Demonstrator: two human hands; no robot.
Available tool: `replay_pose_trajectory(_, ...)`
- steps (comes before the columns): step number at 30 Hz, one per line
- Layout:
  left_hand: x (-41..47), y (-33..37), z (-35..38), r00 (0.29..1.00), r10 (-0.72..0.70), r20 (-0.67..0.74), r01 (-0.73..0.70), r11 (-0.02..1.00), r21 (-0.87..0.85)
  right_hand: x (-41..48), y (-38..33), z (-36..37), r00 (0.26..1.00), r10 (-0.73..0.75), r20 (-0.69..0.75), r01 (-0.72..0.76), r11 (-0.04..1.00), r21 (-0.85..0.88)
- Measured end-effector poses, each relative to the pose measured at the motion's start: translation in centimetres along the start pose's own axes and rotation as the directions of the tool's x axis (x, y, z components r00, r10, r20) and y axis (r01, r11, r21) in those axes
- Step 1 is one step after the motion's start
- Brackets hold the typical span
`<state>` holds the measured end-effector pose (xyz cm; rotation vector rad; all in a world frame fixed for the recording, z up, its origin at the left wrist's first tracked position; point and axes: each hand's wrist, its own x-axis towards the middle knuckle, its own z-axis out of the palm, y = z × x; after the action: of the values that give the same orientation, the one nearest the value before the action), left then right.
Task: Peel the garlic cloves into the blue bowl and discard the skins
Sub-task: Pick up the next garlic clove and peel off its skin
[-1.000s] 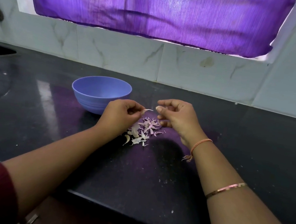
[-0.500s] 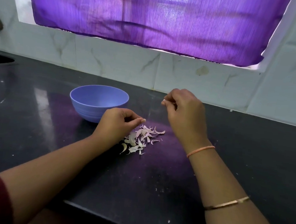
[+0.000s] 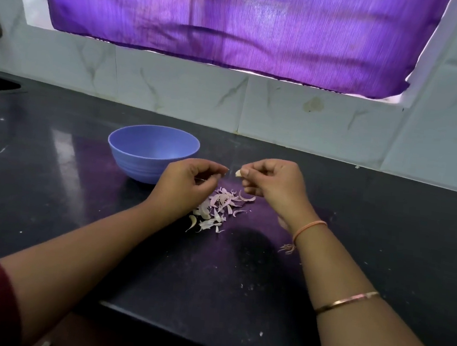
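The right hand (image 3: 274, 183) pinches a small pale garlic clove (image 3: 238, 173) between thumb and forefinger, raised above the dark table (image 3: 383, 245), probably so the left hand (image 3: 190, 180) can pick at it. The hands face each other with a narrow gap between them, both wrists bent inward. The left hand's fingers are curled, thumb meeting forefinger; I cannot tell whether they pinch a scrap of skin. The pile of skins (image 3: 218, 208) lies directly below, likely to catch peelings. The blue bowl (image 3: 129, 162) sits just behind the left hand, within easy reach.
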<state>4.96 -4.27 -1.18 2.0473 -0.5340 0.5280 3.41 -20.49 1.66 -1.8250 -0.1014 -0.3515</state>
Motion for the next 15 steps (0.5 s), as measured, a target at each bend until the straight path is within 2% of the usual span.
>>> replay_pose_trajectory(2,-0.02,0.16,0.07,1.0,0.016,0.005,-0.016,0.999,-0.036,-0.02,0.07,0.11,0.998,0.04,0.038,-0.044,0.991,0.125)
replay_pose_trajectory(5,0.13,0.12,0.04,1.0,0.014,-0.002,-0.014,0.997,-0.079,0.0,0.05,0.43,0.996,0.061,0.069,-0.074,0.977,0.2)
replay_pose_trajectory(15,0.03,-0.09,0.07,0.996,-0.08,0.035,0.086,0.969,-0.232,-0.3,-0.06,0.68,0.991,0.054,0.125,-0.082,0.97,0.23)
